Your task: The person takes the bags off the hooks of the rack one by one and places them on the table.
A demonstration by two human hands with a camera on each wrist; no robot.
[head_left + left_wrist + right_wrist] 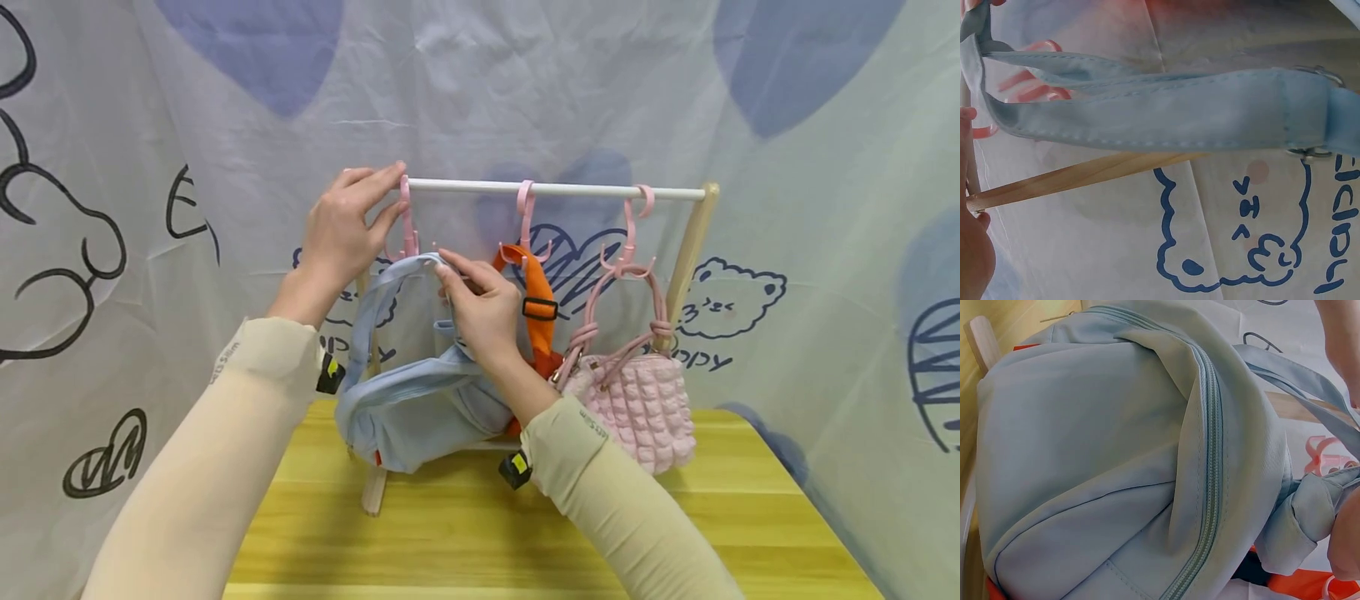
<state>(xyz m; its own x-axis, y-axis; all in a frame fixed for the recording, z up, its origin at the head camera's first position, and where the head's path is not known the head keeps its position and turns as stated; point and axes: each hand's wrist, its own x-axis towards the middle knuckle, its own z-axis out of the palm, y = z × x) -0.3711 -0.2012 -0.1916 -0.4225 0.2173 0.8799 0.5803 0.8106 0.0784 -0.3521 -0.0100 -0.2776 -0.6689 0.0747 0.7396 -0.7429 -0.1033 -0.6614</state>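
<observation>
My left hand point(341, 221) pinches the pink hook hanger point(407, 223) at the left end of the white rod point(465, 185), fingertips near its top. With my right hand point(483, 312) I pinch the strap point(390, 271) of a light blue bag point(423, 425), just below and right of that hanger's prongs. The bag hangs tilted under my hands, its curved zipper point(1213, 437) facing the right wrist camera. In the left wrist view the strap point(1147, 115) stretches across in front of pink prongs point(1029, 90). My right hand hides part of the bag's top.
An orange strap point(534, 283) hangs from the middle pink hook point(527, 212), partly behind the blue bag. On the right hook point(630, 229) hangs a puffy pink handbag point(645, 408). The rack's wooden post point(692, 258) stands on a yellow wooden table point(450, 542), before a printed cloth.
</observation>
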